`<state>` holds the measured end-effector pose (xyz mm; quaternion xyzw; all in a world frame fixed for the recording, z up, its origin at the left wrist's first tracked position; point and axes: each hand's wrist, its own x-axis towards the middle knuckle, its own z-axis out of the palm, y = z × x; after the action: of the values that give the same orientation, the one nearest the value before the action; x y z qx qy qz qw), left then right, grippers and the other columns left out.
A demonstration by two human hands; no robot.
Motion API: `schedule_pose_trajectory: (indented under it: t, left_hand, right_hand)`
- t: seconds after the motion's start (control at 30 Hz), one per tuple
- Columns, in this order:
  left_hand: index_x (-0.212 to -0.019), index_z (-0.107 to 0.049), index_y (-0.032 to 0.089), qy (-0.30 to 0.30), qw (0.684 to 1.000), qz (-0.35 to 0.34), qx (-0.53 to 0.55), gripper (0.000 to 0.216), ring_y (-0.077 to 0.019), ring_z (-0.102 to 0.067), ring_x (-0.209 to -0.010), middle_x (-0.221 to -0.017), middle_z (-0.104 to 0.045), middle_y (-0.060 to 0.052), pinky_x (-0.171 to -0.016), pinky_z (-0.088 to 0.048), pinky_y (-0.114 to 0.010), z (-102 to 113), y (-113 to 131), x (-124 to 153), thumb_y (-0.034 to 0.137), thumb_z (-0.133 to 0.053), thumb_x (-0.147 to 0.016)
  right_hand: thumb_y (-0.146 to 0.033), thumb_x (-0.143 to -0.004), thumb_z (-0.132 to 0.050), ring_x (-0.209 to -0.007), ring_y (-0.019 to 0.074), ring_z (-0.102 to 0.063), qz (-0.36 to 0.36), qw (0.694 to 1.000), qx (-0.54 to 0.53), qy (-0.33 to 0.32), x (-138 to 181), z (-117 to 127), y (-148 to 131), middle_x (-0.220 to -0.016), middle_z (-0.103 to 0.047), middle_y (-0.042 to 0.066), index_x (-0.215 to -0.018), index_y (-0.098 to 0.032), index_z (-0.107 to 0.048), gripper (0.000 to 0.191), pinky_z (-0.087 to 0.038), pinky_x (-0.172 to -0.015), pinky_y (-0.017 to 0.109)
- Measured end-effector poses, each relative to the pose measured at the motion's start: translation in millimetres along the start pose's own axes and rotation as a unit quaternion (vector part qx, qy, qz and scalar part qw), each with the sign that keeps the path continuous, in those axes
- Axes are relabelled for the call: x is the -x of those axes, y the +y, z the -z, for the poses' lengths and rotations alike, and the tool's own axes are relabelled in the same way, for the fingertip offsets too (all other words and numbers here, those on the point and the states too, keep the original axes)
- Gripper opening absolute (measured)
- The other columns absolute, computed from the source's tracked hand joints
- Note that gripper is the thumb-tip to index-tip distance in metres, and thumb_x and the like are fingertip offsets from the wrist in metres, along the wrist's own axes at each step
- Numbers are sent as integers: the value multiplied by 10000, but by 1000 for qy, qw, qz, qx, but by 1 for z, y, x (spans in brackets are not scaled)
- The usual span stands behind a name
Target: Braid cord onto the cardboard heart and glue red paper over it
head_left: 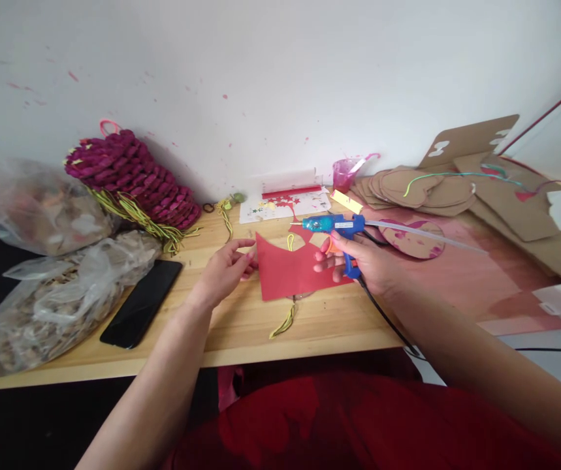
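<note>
My left hand is at the left edge of a red sheet of paper with a curved cut-out along its top. Its fingers curl and their tips meet that edge, partly hidden by it. My right hand grips a blue hot glue gun by its handle, near the orange trigger. The nozzle points left above the paper, and a long clear glue stick sticks out of the back. A yellow cord loop shows above the sheet, and a yellow tassel hangs out below.
Left are a magenta braided piece, plastic bags and a black phone. White paper with stars lies at the back by a plastic cup. Cardboard cut-outs are stacked right. The black cable runs under my right forearm.
</note>
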<state>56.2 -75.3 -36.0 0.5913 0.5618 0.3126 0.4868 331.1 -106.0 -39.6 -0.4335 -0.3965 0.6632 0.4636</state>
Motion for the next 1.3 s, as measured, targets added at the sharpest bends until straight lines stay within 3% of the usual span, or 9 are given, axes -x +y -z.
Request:
schedule_pose_trajectory:
  t: [0.17,0.33,0.6,0.7,0.8,0.9,1.07,1.2,1.3]
  left_hand:
    - [-1186,-652,165,-61,994,-43,84,387,-123,-642,-731,-880,-699,-37,-674,-503,-247,-2,2,6,283,-635,-818]
    - [-1184,-701,185,-116,983,-141,-2,398,-137,-641,-794,-966,-732,-54,-712,-505,-258,-8,0,-3,203,-639,-791]
    - [-1092,-753,216,-138,942,-231,-201,286,-117,-561,-674,-764,-671,-3,-635,-426,-243,-19,31,-33,223,-689,-814]
    - [-934,-787,225,-125,908,-271,-295,167,-130,-572,-724,-798,-644,-11,-684,-433,-259,-22,45,-43,187,-723,-785]
    - [-854,-786,221,-141,881,-305,-333,119,-139,-580,-747,-827,-640,-15,-720,-441,-272,-29,56,-51,160,-727,-770]
    - [-831,-780,207,-183,868,-329,-324,98,-151,-593,-751,-822,-659,-21,-719,-437,-282,-39,64,-59,167,-714,-770]
    - [-774,-780,233,-256,873,-321,-262,75,-160,-599,-712,-766,-694,-16,-678,-427,-281,-55,70,-73,207,-735,-719]
    - [-793,-789,213,-337,869,-270,-239,109,-152,-624,-657,-704,-718,-8,-619,-438,-259,-60,81,-81,206,-727,-703]
    - [-773,-795,207,-375,871,-227,-223,108,-155,-637,-624,-670,-723,-12,-618,-471,-263,-63,96,-83,171,-737,-689]
  right_hand:
    - [-469,-874,-687,-813,227,-747,-30,999,-16,18,1,-4,1,-928,-710,86,-859,-193,-634,282,-604,-576,277]
    - [-462,-874,-682,-788,231,-749,-30,999,-24,27,1,-4,1,-931,-709,81,-876,-200,-626,268,-595,-542,277]
    - [-530,-844,-685,-493,122,-630,52,998,-16,18,21,9,-11,-783,-684,39,-858,-197,-625,338,-360,-333,172]
    - [-561,-864,-646,-443,98,-559,22,997,63,-30,51,16,-17,-775,-690,48,-878,-193,-662,369,-334,-335,188]
    - [-600,-874,-617,-430,98,-487,-46,973,210,-83,79,18,-19,-573,-626,27,-872,-170,-703,439,-364,-387,205]
    - [-553,-895,-620,-538,114,-523,-32,947,313,-67,92,9,-15,-695,-668,41,-933,-180,-725,390,-410,-459,219]
    - [-578,-877,-623,-744,179,-601,9,959,269,-87,85,-13,-6,-873,-678,62,-952,-219,-726,380,-488,-603,273]
    - [-611,-867,-608,-634,144,-525,-16,965,237,-116,70,-21,-3,-761,-639,35,-917,-209,-738,426,-386,-507,241]
    - [-594,-874,-605,-649,134,-521,-16,964,230,-132,60,-26,-2,-845,-666,41,-956,-198,-737,425,-351,-510,233]
